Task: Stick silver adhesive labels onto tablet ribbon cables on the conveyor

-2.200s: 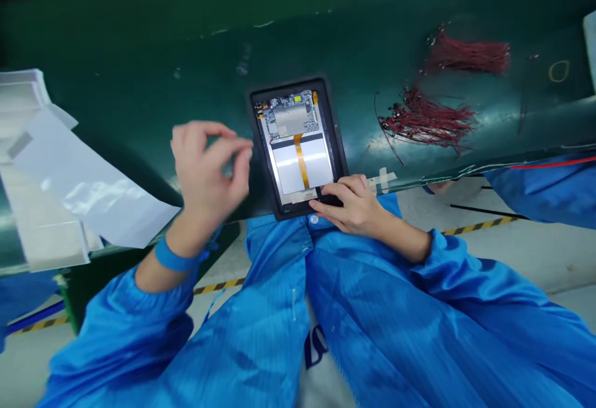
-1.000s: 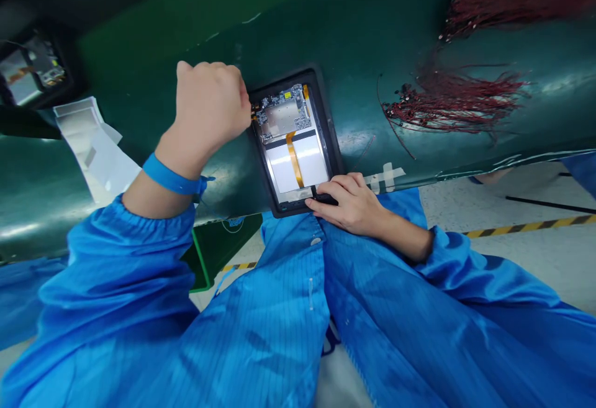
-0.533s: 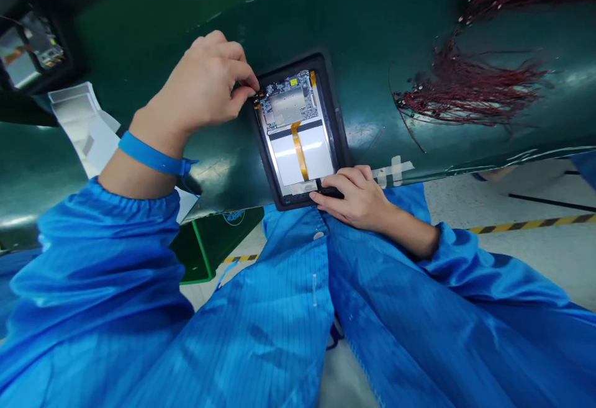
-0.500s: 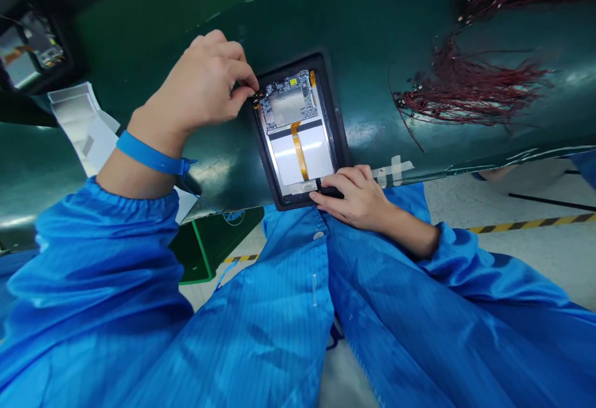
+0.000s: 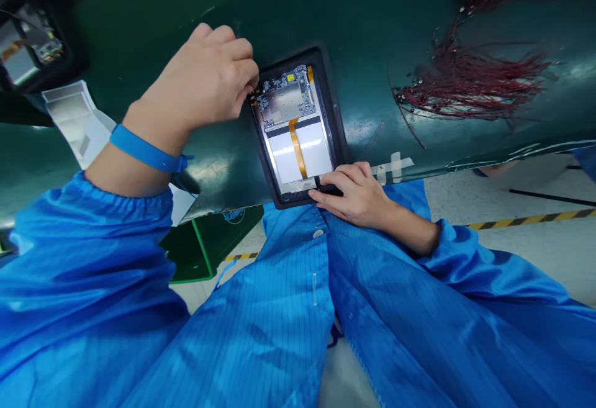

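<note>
An opened tablet [image 5: 310, 147] in a black frame lies tilted at the front edge of the green bench, its inside facing up. It shows a circuit board [image 5: 282, 102] and a silvery battery, with an orange ribbon cable [image 5: 297, 147] running down the middle. At the tablet's upper left corner, my left hand [image 5: 212, 79] is closed in a pinch; whatever its fingertips hold is hidden. My right hand [image 5: 356, 194] grips the lower right corner of the frame, its fingers bent over the edge.
Bundles of dark red wires [image 5: 479, 88] lie on the right of the bench. Another opened tablet [image 5: 32, 41] is at the far left, near white papers [image 5: 77, 119]. Strips of tape [image 5: 395, 169] stick to the front edge. A blue wrist strap [image 5: 146, 150] circles my left wrist.
My left hand has shifted slightly left and turned at the tablet's corner, still pinched. The right hand and the tablet stay nearly in place.
</note>
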`<state>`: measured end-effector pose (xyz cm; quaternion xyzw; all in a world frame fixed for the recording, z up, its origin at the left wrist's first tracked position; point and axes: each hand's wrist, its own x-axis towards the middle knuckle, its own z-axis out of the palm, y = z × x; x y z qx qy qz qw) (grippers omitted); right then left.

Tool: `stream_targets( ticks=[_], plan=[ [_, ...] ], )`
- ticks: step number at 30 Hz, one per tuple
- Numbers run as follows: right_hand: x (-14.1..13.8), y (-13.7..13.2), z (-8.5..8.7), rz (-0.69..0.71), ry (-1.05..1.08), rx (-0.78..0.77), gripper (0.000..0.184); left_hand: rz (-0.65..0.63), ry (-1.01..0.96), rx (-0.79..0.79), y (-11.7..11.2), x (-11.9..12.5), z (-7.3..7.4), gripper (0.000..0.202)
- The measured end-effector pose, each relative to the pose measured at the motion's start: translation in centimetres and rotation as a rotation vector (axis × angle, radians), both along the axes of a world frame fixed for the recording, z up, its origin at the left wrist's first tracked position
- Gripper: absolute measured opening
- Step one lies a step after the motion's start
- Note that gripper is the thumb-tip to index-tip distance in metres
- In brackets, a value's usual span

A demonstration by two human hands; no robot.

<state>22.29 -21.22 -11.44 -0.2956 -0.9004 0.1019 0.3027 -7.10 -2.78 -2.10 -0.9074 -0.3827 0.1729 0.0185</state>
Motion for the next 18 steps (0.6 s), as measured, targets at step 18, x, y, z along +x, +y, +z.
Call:
stream_targets(
  ticks=[18],
  plan=[
    [-0.4, 0.1, 0.5, -0.026, 0.052, 0.017, 0.013, 1.013, -0.277, 0.132, -0.2, -12.0, -0.6, 0.02]
  ],
)
